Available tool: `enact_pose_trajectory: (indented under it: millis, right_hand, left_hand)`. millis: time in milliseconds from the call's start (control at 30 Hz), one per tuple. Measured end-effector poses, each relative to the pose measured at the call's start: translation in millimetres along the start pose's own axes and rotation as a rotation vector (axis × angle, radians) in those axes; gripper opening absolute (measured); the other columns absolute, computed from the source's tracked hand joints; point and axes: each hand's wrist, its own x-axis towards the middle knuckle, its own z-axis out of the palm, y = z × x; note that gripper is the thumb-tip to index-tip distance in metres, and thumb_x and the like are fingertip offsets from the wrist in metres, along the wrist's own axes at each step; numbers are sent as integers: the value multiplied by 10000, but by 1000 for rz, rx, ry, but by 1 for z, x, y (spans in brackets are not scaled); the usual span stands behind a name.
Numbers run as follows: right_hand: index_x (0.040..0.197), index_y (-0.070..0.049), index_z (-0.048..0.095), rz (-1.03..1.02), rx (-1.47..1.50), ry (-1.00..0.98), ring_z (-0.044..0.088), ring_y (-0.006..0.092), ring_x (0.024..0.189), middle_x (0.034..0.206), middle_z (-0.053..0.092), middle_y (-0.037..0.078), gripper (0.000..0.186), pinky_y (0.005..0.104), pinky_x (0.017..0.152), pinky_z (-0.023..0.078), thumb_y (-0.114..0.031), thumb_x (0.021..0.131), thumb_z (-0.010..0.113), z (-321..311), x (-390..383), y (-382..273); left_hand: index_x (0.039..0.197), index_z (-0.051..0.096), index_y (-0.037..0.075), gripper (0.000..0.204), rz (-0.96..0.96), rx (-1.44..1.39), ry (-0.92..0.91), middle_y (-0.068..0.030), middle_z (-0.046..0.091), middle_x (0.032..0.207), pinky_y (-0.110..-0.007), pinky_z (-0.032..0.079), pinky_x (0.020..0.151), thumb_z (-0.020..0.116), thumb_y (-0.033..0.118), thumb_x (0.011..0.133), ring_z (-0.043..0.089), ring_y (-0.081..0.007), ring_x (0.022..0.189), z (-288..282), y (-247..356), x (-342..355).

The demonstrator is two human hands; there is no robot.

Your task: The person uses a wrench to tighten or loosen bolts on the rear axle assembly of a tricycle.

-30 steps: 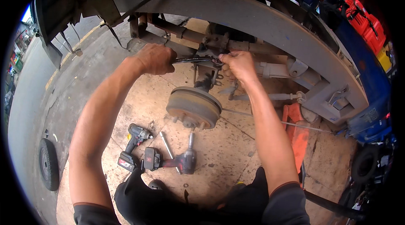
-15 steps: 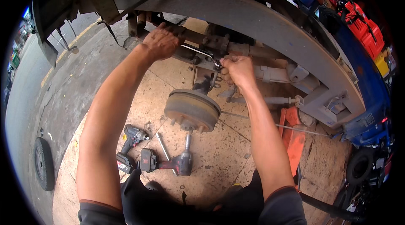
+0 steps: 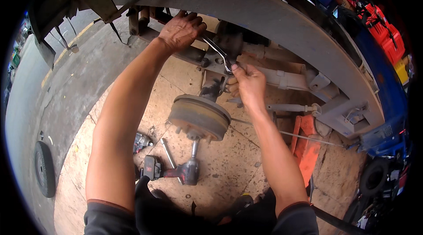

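A shiny wrench (image 3: 215, 48) slants between my hands, below the grey vehicle frame rail (image 3: 229, 1). My left hand (image 3: 182, 30) is closed round its far end, fingers curled over it. At the other end, my right hand (image 3: 247, 83) pinches near the wrench's head, thumb on top, beside the axle's bolted mount. What its lower fingers touch is partly hidden. Just nearer than my hands, a rusty brake drum (image 3: 200, 118) with wheel studs hangs on the axle end. The axle beam (image 3: 286, 78) runs off to the right.
On the tiled floor lie a red-black impact wrench (image 3: 189, 172) with a long socket, a metal bar (image 3: 168, 153) and a second power tool (image 3: 142, 141). An orange jack (image 3: 306, 144) stands at right. A tyre (image 3: 44, 169) lies far left, another tyre (image 3: 375, 176) at right.
My left hand has moved right and slightly up, swinging the wrench to a steeper slant. My right hand stays by the wrench's head. The view has shifted slightly.
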Motion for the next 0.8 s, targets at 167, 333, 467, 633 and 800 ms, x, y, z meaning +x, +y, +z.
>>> enact_pose_trajectory:
  millis: [167, 333, 467, 633, 800]
  right_hand:
    - [892, -9, 635, 3, 41, -18, 558, 107, 477, 654, 634, 71, 173, 243, 418, 414, -178, 930, 641, 0, 3, 3]
    - [871, -6, 637, 20, 42, -33, 577, 115, 494, 663, 648, 79, 172, 244, 431, 429, -168, 927, 643, -2, 2, 0]
    - [872, 5, 638, 23, 24, -42, 583, 122, 496, 671, 655, 85, 176, 254, 429, 435, -165, 920, 649, -11, 5, -3]
    - [885, -8, 642, 11, 8, -81, 607, 146, 525, 720, 663, 100, 229, 253, 435, 455, -230, 893, 697, -16, 6, -3]
    - [896, -3, 638, 29, 24, -87, 594, 142, 508, 714, 656, 98, 212, 253, 415, 437, -211, 898, 683, -8, 5, -8]
  left_hand:
    - [1065, 593, 111, 217, -26, -76, -115, -92, 660, 1028, -386, 399, 1002, 487, 158, 881, 571, -259, 1121, 16, 0, -4]
    - [1133, 603, 122, 283, -74, -170, -197, -121, 670, 1082, -384, 417, 997, 435, 149, 907, 588, -294, 1103, 17, -1, -11]
    - [1042, 648, 126, 353, -158, -211, -419, -104, 690, 971, -381, 435, 949, 319, 244, 996, 620, -259, 1002, -1, 1, -5]
    - [879, 643, 87, 333, -107, -115, -313, -119, 697, 896, -379, 448, 905, 354, 223, 972, 641, -268, 949, -7, 3, -14]
    - [843, 643, 78, 302, -152, -69, -347, -131, 701, 864, -409, 460, 890, 384, 198, 942, 667, -284, 889, -37, 6, -30]
